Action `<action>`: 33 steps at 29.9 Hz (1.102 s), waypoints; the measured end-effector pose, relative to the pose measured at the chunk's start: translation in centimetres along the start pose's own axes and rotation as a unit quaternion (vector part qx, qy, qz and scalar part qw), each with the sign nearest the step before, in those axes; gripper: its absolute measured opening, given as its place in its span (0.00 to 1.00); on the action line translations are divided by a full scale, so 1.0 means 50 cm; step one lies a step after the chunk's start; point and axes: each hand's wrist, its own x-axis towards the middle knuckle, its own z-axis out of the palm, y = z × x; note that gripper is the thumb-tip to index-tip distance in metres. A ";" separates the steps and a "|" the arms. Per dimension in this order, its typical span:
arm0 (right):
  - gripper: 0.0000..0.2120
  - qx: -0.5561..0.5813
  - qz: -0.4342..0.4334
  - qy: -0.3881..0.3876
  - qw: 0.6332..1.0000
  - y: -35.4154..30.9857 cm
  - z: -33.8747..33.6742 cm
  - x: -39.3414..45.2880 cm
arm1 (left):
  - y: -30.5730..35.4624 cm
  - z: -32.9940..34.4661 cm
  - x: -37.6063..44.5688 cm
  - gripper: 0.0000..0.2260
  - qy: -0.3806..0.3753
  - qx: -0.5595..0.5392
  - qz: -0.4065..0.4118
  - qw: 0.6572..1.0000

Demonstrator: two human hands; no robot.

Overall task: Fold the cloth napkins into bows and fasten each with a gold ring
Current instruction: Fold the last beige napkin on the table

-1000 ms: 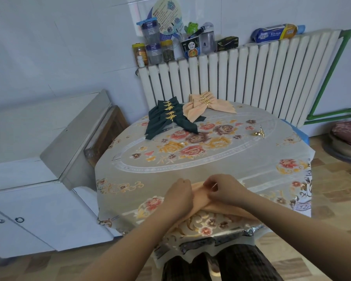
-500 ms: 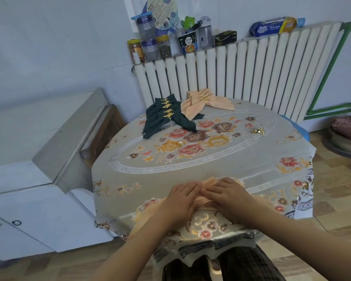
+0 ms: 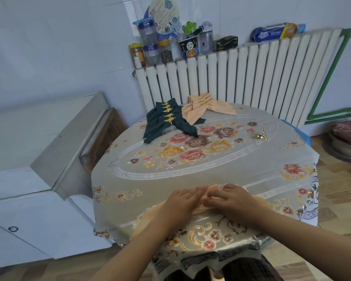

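A peach napkin [image 3: 208, 189] lies folded at the near edge of the table, mostly hidden under both hands. My left hand [image 3: 180, 201] lies flat on its left half, fingers straight. My right hand [image 3: 229, 198] presses flat on its right half, and the fingertips of both hands meet over the middle. A loose gold ring [image 3: 261, 135] stands on the tablecloth at the right. At the far side lie several dark green bows [image 3: 166, 122] and several peach bows [image 3: 205, 107], each with a gold ring.
The round table [image 3: 190, 171] wears a grey floral cloth. A white radiator [image 3: 251, 78] topped with jars and boxes stands behind it. A white cabinet [image 3: 39, 159] is at the left, and a cushioned stool [image 3: 346, 136] at the far right.
Both hands went from pinching the gathered napkin to lying flat on it. The view has shifted slightly.
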 end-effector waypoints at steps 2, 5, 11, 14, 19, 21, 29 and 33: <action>0.11 0.026 0.012 0.010 1.000 0.001 0.001 0.002 | -0.005 0.009 -0.001 0.25 -0.005 0.026 0.040 0.999; 0.12 0.040 0.013 0.011 0.999 0.004 0.001 0.007 | 0.001 0.011 -0.001 0.28 -0.023 0.065 0.020 0.997; 0.21 0.004 -0.024 -0.004 1.000 0.010 0.020 -0.002 | 0.002 0.015 0.016 0.25 0.021 -0.016 -0.033 0.999; 0.22 -0.001 -0.042 0.002 0.999 0.016 0.023 -0.008 | -0.007 0.012 0.027 0.21 0.039 -0.081 -0.062 0.994; 0.19 0.019 -0.021 -0.005 1.000 0.021 0.021 -0.005 | -0.021 0.020 0.027 0.18 0.074 -0.099 -0.056 0.991; 0.17 0.031 -0.010 -0.014 0.999 0.020 0.016 -0.006 | -0.019 0.013 0.029 0.20 0.054 -0.040 -0.028 0.997; 0.16 0.053 0.012 -0.015 0.998 0.012 0.008 0.003 | 0.054 -0.002 0.050 0.26 -0.054 0.080 -0.084 0.992; 0.16 0.059 0.017 0.007 0.998 0.013 0.014 -0.006 | 0.051 0.007 0.025 0.25 -0.043 0.006 -0.103 0.994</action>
